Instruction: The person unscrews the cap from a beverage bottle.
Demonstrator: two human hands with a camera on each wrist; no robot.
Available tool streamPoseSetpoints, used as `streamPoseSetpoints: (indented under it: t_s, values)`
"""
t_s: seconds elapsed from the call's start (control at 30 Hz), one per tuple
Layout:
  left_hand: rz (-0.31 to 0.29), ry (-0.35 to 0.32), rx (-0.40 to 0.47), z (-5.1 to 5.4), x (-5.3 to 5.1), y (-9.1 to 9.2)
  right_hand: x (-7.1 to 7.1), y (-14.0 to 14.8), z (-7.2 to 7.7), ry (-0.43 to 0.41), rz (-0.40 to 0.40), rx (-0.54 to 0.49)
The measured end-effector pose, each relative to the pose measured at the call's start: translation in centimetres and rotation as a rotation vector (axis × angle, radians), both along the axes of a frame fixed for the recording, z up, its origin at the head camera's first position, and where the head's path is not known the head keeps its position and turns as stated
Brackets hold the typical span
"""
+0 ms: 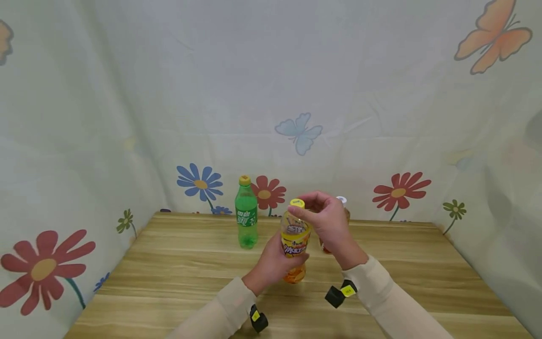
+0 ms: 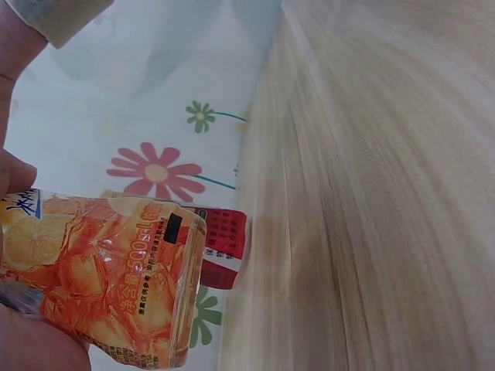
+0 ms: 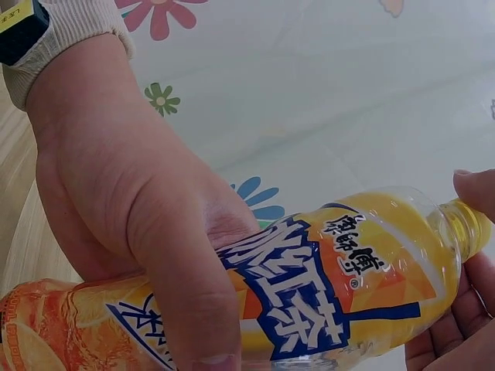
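Note:
An orange and yellow labelled bottle (image 1: 295,240) with a yellow cap (image 1: 297,203) is held near the table's middle. My left hand (image 1: 274,262) grips its lower half, thumb and fingers wrapped round it; the right wrist view shows this left hand (image 3: 147,185) across the label. My right hand (image 1: 328,219) pinches the yellow cap between thumb and fingers. In the left wrist view the bottle's base (image 2: 155,286) shows above the table surface.
A green bottle (image 1: 247,214) with a yellow cap stands behind and to the left. Another bottle with a white cap (image 1: 341,200) is partly hidden behind my right hand. The wooden table (image 1: 190,263) meets a flowered cloth (image 1: 228,108) at the back.

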State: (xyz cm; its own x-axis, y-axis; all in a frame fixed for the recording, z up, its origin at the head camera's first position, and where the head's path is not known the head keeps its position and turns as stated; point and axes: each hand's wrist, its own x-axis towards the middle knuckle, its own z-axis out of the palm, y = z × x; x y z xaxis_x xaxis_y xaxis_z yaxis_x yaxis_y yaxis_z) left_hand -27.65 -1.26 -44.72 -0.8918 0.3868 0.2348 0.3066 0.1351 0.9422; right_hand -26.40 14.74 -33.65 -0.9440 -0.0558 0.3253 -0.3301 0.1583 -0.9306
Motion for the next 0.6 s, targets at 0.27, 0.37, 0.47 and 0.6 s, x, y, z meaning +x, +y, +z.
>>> streamPoseSetpoints:
  t_s: [0.27, 0.37, 0.47, 0.6]
  values:
    - [-0.001, -0.016, 0.009, 0.16, -0.07, -0.06, -0.14, 0.18, 0.04, 0.013, 0.071, -0.027]
    - [-0.005, -0.013, 0.013, 0.2, -0.1, -0.05, -0.15, 0.29, 0.08, 0.015, 0.111, -0.04]
    - [-0.009, -0.008, 0.015, 0.24, -0.11, -0.04, -0.17, 0.37, 0.11, 0.018, 0.144, -0.046]
    - [-0.01, -0.001, 0.014, 0.33, -0.09, -0.05, -0.31, 0.47, 0.09, 0.014, 0.173, -0.041]
